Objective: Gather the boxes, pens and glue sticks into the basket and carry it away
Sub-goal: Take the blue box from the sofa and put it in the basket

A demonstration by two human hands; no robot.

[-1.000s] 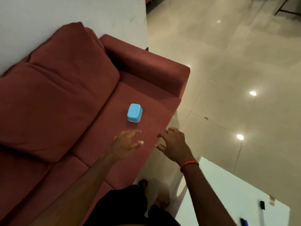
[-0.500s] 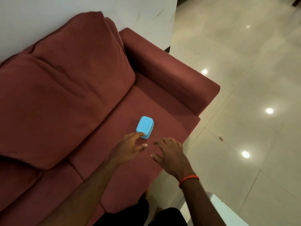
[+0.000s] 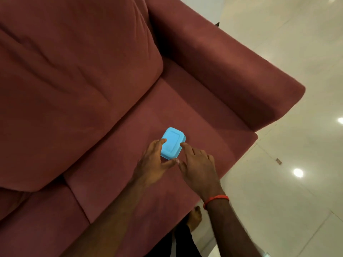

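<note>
Pinching blue box (image 3: 172, 143) on sofa seat (image 3: 213, 127) — left hand (image 3: 152, 164) fingers and thumb round it; right hand (image 3: 198, 169) relaxed, index tip touching box's right edge.

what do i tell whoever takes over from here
Left hand grips the blue box, fingers over its left edge, thumb at its near end.
Right hand is open, index fingertip touching the box's right edge.
The box lies on the sofa seat, not yet lifted.
Basket, pens and glue sticks are not in view.
Done: nothing that shows. Left to do: lift the box, find the basket, gather everything, carry it away.
</note>
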